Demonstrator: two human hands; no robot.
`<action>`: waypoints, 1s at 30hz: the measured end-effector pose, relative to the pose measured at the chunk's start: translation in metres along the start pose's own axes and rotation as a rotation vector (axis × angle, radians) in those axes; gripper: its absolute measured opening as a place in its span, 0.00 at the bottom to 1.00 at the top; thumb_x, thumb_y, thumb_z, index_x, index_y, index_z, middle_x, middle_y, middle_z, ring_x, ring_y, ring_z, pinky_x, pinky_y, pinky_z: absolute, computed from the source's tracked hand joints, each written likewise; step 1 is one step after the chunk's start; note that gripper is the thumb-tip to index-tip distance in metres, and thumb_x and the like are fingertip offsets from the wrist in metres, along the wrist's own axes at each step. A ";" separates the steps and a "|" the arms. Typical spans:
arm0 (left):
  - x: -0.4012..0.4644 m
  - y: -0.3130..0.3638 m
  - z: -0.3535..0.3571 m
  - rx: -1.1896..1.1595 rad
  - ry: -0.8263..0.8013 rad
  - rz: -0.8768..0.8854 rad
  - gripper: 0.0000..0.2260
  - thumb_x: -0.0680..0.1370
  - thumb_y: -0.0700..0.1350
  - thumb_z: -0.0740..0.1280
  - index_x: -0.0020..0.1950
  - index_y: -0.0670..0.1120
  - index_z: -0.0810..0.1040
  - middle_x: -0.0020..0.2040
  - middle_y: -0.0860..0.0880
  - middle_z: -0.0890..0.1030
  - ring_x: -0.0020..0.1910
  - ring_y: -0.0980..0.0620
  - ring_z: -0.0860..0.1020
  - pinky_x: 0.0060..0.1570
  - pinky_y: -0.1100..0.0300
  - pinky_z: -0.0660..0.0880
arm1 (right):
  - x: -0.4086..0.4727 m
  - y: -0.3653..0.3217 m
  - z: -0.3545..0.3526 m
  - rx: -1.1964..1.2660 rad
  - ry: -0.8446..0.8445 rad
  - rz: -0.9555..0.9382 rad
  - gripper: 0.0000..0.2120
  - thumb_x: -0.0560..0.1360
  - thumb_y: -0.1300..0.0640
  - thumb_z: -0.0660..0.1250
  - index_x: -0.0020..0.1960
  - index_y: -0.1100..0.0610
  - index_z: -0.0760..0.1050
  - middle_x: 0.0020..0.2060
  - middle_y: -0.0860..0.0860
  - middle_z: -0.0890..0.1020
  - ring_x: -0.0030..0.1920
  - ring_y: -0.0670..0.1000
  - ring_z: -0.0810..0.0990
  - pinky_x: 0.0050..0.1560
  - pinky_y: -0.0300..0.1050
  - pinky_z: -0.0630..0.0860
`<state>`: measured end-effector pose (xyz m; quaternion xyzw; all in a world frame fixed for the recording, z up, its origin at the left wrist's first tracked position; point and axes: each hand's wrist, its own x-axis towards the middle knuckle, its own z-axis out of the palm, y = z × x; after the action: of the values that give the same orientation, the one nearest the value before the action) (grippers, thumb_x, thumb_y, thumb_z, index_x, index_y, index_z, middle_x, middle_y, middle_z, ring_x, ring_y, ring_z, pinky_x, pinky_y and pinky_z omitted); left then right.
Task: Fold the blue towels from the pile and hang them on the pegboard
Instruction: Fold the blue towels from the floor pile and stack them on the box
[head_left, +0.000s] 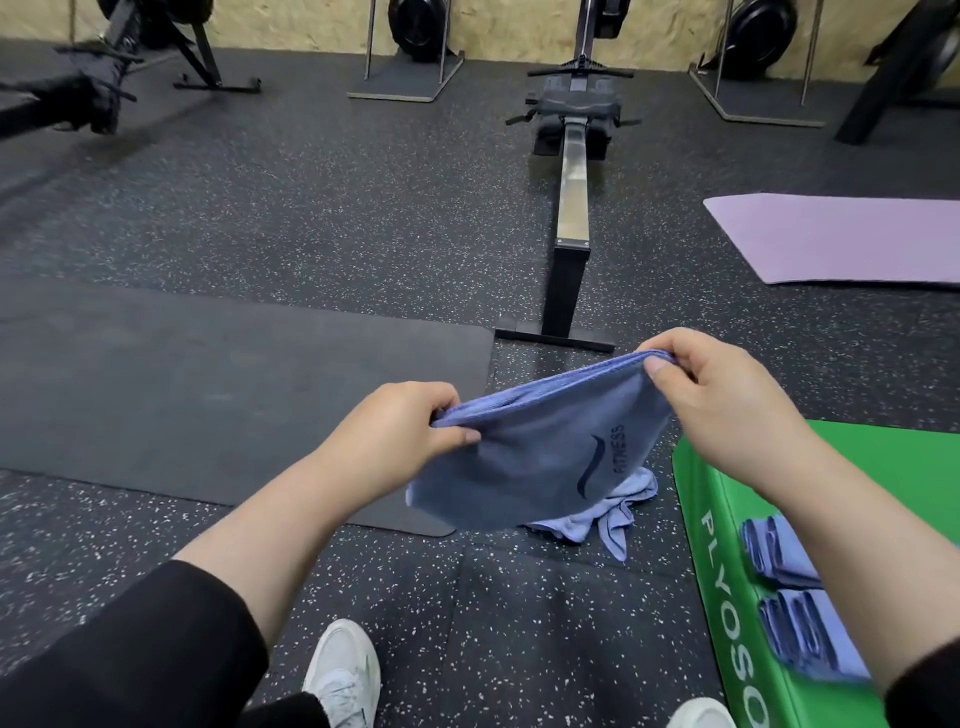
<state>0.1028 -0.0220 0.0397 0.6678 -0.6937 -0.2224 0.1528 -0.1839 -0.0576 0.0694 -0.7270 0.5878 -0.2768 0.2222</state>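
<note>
Pinching a blue towel (540, 447) at mid-frame, left hand (400, 431) and right hand (722, 395) are mid-fold; next, bring the ends together.

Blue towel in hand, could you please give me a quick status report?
Left hand and right hand pinch the blue towel's top edge, mid-air. Unfolded pile on floor beneath; two folded towels on green box. Nothing obstructing.

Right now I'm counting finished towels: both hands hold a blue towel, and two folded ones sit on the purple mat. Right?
Not quite. The head view shows both hands, left hand and right hand, holding the blue towel, but the two folded towels sit on the green box.
</note>
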 end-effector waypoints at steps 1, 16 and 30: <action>-0.002 -0.005 -0.003 0.022 0.012 -0.014 0.14 0.76 0.57 0.73 0.41 0.48 0.76 0.33 0.51 0.75 0.34 0.52 0.71 0.34 0.56 0.65 | 0.000 0.000 0.000 0.003 0.011 0.008 0.09 0.83 0.56 0.61 0.49 0.48 0.78 0.37 0.44 0.81 0.38 0.44 0.76 0.38 0.41 0.69; -0.008 -0.039 -0.016 0.070 0.322 -0.035 0.10 0.84 0.52 0.59 0.47 0.50 0.73 0.43 0.50 0.78 0.46 0.44 0.75 0.46 0.48 0.72 | -0.007 0.018 0.015 -0.050 0.056 0.057 0.08 0.83 0.55 0.62 0.48 0.47 0.77 0.36 0.44 0.81 0.39 0.48 0.77 0.37 0.38 0.67; -0.005 -0.025 -0.038 -0.094 0.507 0.016 0.26 0.82 0.56 0.64 0.31 0.47 0.58 0.27 0.49 0.59 0.30 0.47 0.59 0.32 0.50 0.57 | -0.002 0.025 0.000 0.009 0.166 0.079 0.12 0.82 0.51 0.64 0.43 0.56 0.77 0.28 0.47 0.77 0.31 0.48 0.71 0.34 0.39 0.66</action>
<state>0.1436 -0.0213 0.0595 0.6888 -0.6275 -0.0786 0.3546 -0.2029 -0.0607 0.0531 -0.6768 0.6311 -0.3298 0.1869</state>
